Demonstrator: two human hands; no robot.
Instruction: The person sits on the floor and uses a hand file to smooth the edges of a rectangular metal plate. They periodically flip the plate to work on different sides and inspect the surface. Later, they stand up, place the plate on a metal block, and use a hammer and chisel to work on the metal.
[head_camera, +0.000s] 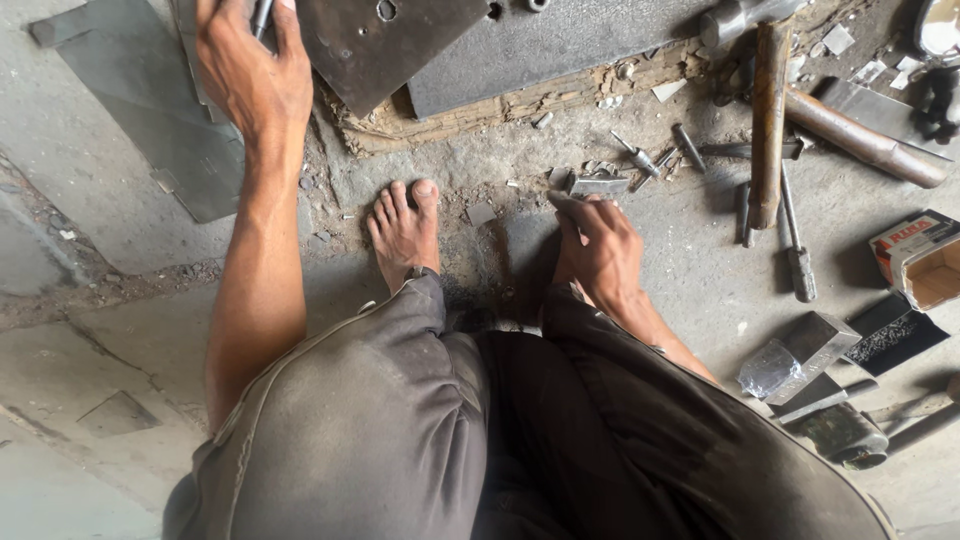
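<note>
I squat on a concrete floor, my bare foot (404, 232) in the middle. My left hand (253, 72) reaches up to the top edge of the view and grips a thin dark rod (262, 14) over a dark metal plate (378, 42). Down by my knee, my right hand (598, 245) has its fingers pinched together just below a small metal piece (600, 185) lying on the floor; whether it touches the piece I cannot tell. Small bolts and punches (640, 158) lie just beyond it.
A wooden-handled hammer (768, 110) lies at the upper right beside a second wooden handle (865, 140) and thin steel tools (795, 240). An open cardboard box (925, 262), metal blocks (815, 345) and a plastic bag sit at the right. A grey sheet (150, 110) lies left.
</note>
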